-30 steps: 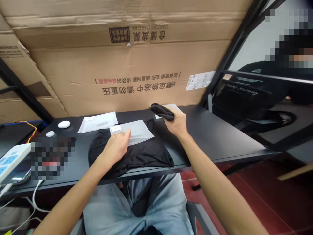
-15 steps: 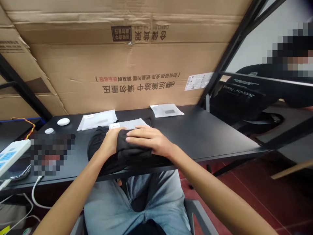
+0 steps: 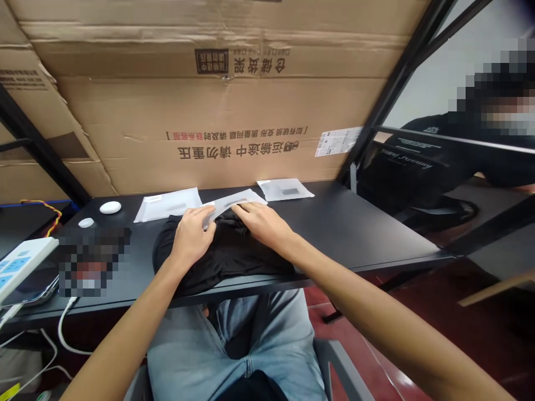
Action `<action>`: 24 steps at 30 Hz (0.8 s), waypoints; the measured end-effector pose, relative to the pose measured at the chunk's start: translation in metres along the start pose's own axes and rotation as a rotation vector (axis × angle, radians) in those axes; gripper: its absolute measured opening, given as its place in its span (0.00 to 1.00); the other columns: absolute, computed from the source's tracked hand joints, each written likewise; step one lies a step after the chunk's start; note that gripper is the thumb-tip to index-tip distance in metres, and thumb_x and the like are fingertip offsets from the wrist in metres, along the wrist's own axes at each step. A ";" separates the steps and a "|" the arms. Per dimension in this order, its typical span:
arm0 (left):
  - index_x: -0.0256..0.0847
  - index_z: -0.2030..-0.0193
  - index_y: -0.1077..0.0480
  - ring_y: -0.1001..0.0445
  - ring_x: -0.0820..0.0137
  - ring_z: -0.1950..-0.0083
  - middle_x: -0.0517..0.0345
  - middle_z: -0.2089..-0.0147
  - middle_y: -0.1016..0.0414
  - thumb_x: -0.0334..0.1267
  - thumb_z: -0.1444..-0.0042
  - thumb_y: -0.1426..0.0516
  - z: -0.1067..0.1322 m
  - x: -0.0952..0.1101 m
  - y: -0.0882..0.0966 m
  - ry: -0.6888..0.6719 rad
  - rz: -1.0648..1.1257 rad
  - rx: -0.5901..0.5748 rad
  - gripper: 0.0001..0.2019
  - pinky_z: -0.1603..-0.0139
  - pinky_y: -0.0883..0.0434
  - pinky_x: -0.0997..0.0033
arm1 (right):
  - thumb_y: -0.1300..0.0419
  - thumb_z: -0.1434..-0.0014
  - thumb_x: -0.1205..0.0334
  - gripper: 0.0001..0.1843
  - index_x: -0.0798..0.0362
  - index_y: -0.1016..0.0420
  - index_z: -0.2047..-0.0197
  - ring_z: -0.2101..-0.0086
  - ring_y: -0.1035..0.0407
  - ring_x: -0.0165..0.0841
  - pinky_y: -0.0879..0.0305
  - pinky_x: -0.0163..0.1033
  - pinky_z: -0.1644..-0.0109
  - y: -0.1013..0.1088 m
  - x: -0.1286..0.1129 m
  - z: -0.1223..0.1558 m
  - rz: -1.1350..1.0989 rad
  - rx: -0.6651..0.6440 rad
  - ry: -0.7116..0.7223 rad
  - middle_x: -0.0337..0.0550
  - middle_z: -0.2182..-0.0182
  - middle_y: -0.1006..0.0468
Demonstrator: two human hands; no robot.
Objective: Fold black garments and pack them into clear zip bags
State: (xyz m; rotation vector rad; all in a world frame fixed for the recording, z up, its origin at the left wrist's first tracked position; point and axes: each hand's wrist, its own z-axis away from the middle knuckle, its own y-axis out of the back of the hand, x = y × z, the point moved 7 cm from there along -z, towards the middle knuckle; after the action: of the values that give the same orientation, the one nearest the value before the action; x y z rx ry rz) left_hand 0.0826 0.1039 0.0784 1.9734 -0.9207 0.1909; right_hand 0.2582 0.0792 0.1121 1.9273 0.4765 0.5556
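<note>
A bunched black cloth [image 3: 225, 259] lies along the front edge of the black table. Above its far side is a frosted plastic bag [image 3: 240, 197] with a small dark patch. My left hand [image 3: 192, 234] is closed on the bag's left end, thumb below and fingers on top. My right hand [image 3: 265, 224] has its fingers curled at the bag's near edge, just over the cloth; its thumb is hidden. Behind these, a second frosted bag [image 3: 167, 205] with a white label lies to the left, and a third frosted bag [image 3: 286, 189] to the right.
A cardboard sheet [image 3: 234, 106] stands behind the table [image 3: 346, 223]. Left are a white oval object [image 3: 110, 208], a small white round piece [image 3: 86, 223], a power strip [image 3: 27, 262] and a white cable [image 3: 62, 328]. A person in black [image 3: 451, 145] sits beyond the right frame post.
The upper fold of black cloth under my hands has come down, baring more of the bag. My left hand has shifted onto the bag's end, and my right fingers have curled at its edge.
</note>
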 end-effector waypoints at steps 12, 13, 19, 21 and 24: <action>0.48 0.31 0.23 0.27 0.55 0.26 0.51 0.30 0.21 0.41 0.24 0.50 0.000 0.012 -0.001 -0.112 0.135 0.060 0.22 0.21 0.34 0.44 | 0.41 0.30 0.71 0.11 0.61 0.16 0.51 0.56 0.16 0.50 0.20 0.49 0.49 -0.017 -0.010 -0.048 0.079 -0.168 -0.133 0.63 0.57 0.12; 0.48 0.31 0.23 0.27 0.55 0.26 0.50 0.30 0.21 0.42 0.23 0.50 0.000 0.010 -0.001 -0.105 0.144 0.063 0.22 0.20 0.34 0.45 | 0.40 0.29 0.69 0.12 0.62 0.17 0.49 0.54 0.16 0.50 0.20 0.49 0.48 -0.017 -0.013 -0.045 0.082 -0.155 -0.079 0.64 0.55 0.13; 0.44 0.29 0.25 0.30 0.57 0.23 0.47 0.27 0.24 0.41 0.23 0.50 0.000 0.014 -0.006 -0.164 0.218 0.006 0.23 0.19 0.36 0.47 | 0.49 0.26 0.75 0.19 0.64 0.21 0.40 0.49 0.19 0.50 0.21 0.49 0.49 -0.018 -0.013 -0.025 0.223 -0.066 0.086 0.65 0.49 0.15; 0.45 0.27 0.26 0.30 0.58 0.23 0.47 0.25 0.26 0.41 0.23 0.50 0.000 0.016 -0.007 -0.171 0.249 -0.019 0.23 0.18 0.37 0.48 | 0.51 0.25 0.74 0.21 0.62 0.22 0.37 0.48 0.20 0.51 0.20 0.50 0.51 -0.017 -0.008 -0.023 0.241 -0.032 0.080 0.66 0.47 0.16; 0.45 0.27 0.27 0.30 0.60 0.22 0.47 0.25 0.26 0.41 0.23 0.51 0.001 0.018 -0.007 -0.185 0.262 -0.043 0.23 0.18 0.37 0.49 | 0.51 0.25 0.73 0.22 0.61 0.25 0.34 0.49 0.19 0.50 0.20 0.49 0.52 -0.019 -0.005 -0.021 0.212 -0.046 0.096 0.65 0.46 0.16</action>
State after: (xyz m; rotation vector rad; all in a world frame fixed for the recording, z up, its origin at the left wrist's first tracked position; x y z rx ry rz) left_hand 0.0998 0.0955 0.0816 1.8484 -1.2937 0.1360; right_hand 0.2402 0.0994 0.1018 1.9254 0.3189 0.7924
